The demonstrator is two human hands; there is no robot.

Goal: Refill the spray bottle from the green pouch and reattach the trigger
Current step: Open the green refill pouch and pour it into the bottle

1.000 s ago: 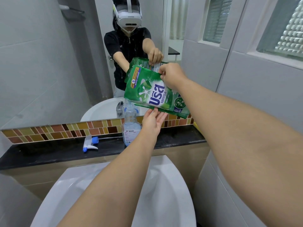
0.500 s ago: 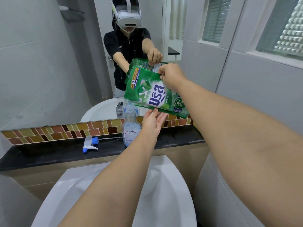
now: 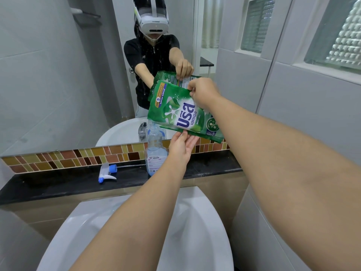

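The green pouch (image 3: 181, 112) hangs tilted over the clear spray bottle (image 3: 155, 153), its lower left corner right at the bottle's open neck. My right hand (image 3: 203, 92) pinches the pouch's top edge. My left hand (image 3: 181, 146) supports the pouch's bottom edge from below with its fingers. The bottle stands upright on the black ledge (image 3: 58, 184), holding pale blue liquid in its lower half. The white and blue trigger (image 3: 106, 172) lies on its side on the ledge, left of the bottle, its tube pointing toward it.
A white basin (image 3: 88, 222) sits below the ledge. A mirror (image 3: 58, 75) behind the ledge reflects a person, the pouch and a tap. A band of brown mosaic tiles (image 3: 68, 157) runs along the mirror's foot. A grey wall with windows (image 3: 293, 75) closes the right side.
Almost nothing moved: both hands keep their hold on the pouch, which stays tilted over the bottle's neck.
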